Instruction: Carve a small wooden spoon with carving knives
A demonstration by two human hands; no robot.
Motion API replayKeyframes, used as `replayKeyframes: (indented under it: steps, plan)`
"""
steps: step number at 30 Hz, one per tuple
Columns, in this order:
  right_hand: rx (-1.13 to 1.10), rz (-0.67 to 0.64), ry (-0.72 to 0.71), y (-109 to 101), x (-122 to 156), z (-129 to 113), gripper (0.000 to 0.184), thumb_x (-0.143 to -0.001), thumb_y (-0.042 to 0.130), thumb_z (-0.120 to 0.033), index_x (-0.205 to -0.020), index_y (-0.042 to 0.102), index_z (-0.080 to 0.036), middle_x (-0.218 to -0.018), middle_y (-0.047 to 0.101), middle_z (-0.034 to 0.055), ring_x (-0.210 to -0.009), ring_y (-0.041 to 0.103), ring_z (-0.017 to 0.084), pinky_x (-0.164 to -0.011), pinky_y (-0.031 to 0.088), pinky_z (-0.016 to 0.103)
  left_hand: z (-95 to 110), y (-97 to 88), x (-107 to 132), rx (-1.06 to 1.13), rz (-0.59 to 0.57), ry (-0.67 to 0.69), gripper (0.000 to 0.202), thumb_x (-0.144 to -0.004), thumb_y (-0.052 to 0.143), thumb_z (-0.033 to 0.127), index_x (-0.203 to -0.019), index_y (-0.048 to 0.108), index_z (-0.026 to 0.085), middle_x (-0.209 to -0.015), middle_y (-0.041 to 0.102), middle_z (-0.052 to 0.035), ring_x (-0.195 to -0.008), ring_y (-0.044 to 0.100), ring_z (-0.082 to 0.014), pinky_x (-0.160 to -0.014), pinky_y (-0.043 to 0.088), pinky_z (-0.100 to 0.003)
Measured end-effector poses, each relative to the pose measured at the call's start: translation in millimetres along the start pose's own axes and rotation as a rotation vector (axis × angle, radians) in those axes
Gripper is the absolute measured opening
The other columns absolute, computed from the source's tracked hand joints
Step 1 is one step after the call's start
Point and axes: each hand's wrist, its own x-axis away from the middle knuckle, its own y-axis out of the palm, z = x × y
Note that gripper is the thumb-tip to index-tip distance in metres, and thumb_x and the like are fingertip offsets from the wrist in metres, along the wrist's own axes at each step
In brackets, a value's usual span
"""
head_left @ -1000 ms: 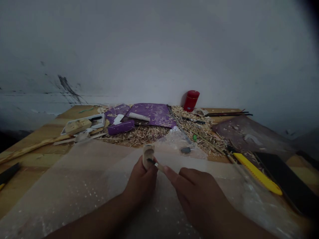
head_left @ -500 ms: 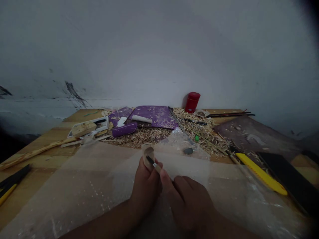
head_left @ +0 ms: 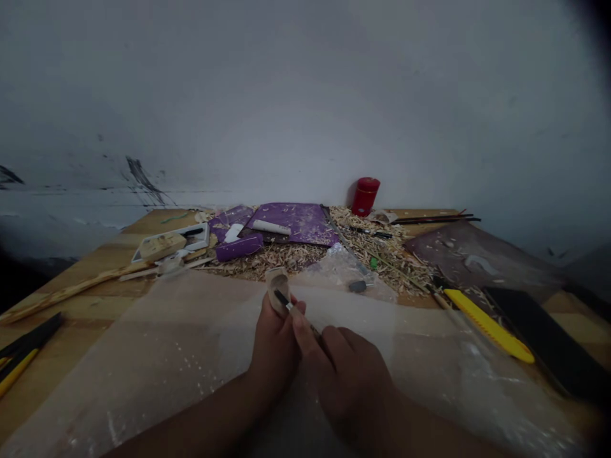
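Left hand (head_left: 274,346) curled nearly shut, a small hollowed block of pale wood (head_left: 277,289) gripped upright in its fingers. Right hand (head_left: 348,388) closed in a tight pinch on a slim carving knife (head_left: 296,315), the dark blade set against the hollow of the wood. Both hands held over a clear plastic sheet (head_left: 143,375) spread on a wooden workbench (head_left: 90,273). Wood shavings (head_left: 286,257) heaped at 12 o'clock beside a purple mat (head_left: 291,222). Red tin (head_left: 365,196) noted near 1 o'clock; yellow-handled tool (head_left: 487,334) at 3 o'clock.
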Motion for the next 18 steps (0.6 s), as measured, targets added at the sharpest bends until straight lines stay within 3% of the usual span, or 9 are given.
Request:
replayKeyframes:
  steps: [7,12,18]
  plan:
    - [-0.121,-0.005,0.092,6.0,-0.9,3.0,0.04,-0.09,0.031,-0.012,-0.13,0.038,-0.007,-0.065,0.056,0.006,-0.054,0.051,0.018,-0.044,0.04,0.029,-6.8,-1.5,-3.1,-0.002,-0.022,0.017,0.018,-0.07,0.06,0.025,-0.075,0.043,0.021,-0.056,0.044,0.0084,-0.047,0.038,-0.006,-0.045,0.034,-0.018]
    - [-0.062,0.006,0.037,3.2,-5.0,2.3,0.036,-0.087,0.037,-0.01,-0.121,0.047,-0.004,-0.069,0.059,0.0104,-0.056,0.053,0.022,-0.044,0.041,0.032,-3.3,0.2,2.4,0.018,-0.04,-0.017,0.021,-0.069,0.061,0.026,-0.074,0.041,0.021,-0.053,0.043,0.009,-0.045,0.038,-0.006,-0.043,0.035,-0.017]
    - [-0.234,-0.097,0.149,-1.2,-7.4,14.0,0.041,-0.085,0.036,-0.011,-0.125,0.046,-0.008,-0.071,0.058,0.0077,-0.059,0.053,0.02,-0.051,0.043,0.031,-8.7,1.2,2.6,0.148,-0.144,-0.188,0.027,-0.071,0.061,0.036,-0.075,0.038,0.023,-0.045,0.042,0.0109,-0.035,0.035,-0.0059,-0.034,0.028,-0.017]
